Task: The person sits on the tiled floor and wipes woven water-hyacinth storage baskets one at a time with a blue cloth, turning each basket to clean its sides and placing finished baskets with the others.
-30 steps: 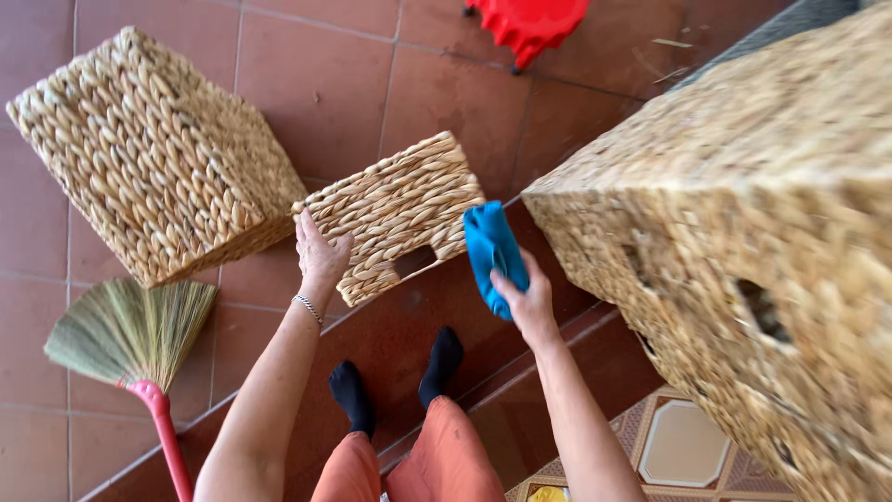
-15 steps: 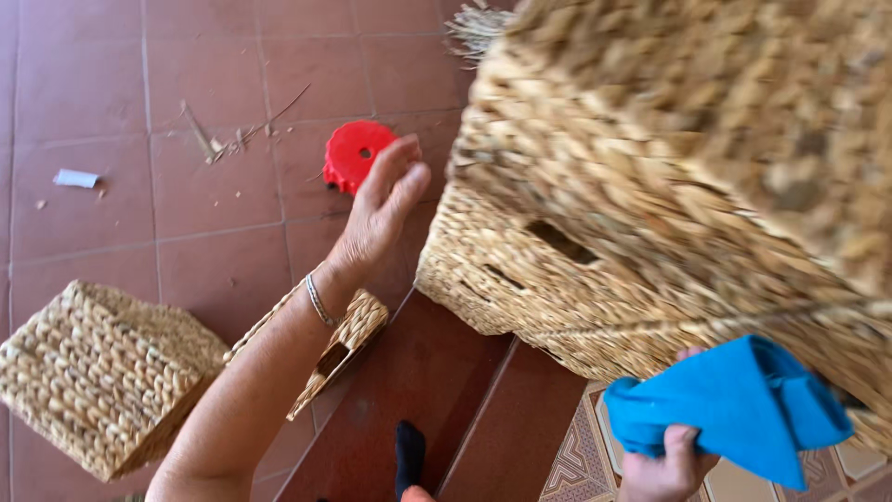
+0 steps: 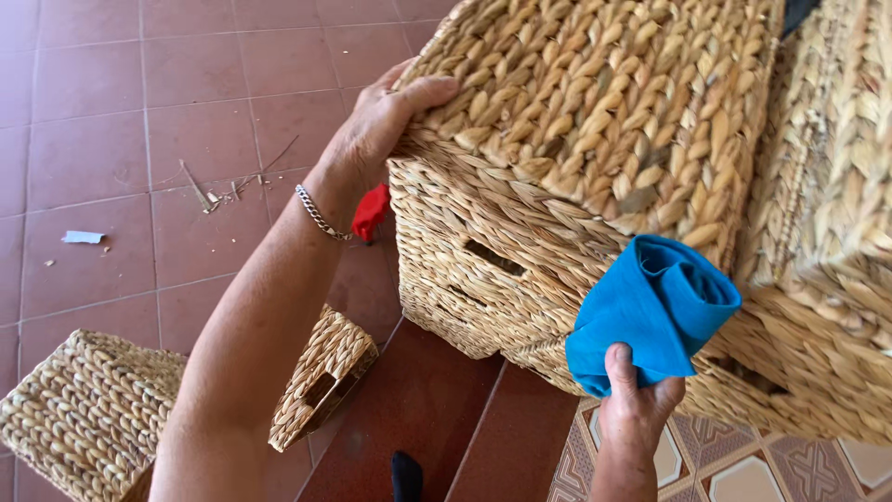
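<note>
Nearest to the camera, the right hand (image 3: 636,409) comes up from the lower edge of the view, and its fingers are clenched around a folded blue cloth (image 3: 650,311). The cloth is pressed against the lower front side of a large woven basket (image 3: 595,130), just below the corner of this basket.

The left hand (image 3: 381,125) reaches further forward. Its fingers are curled over the upper left edge of the large woven basket and grasp it; a silver bracelet (image 3: 319,214) sits on the wrist. The basket is tilted, and a handle slot is visible in its side. Another woven basket (image 3: 836,167) is touching it at the right.

On the red tiled floor (image 3: 139,112), under the left forearm, a small woven basket (image 3: 325,372) lies on its side, and a second one (image 3: 84,414) is in the lower left corner. Behind the wrist a red object (image 3: 372,212) is partly hidden. Far left on the floor lie a scrap of paper (image 3: 82,237) and some straw pieces (image 3: 223,186).
</note>
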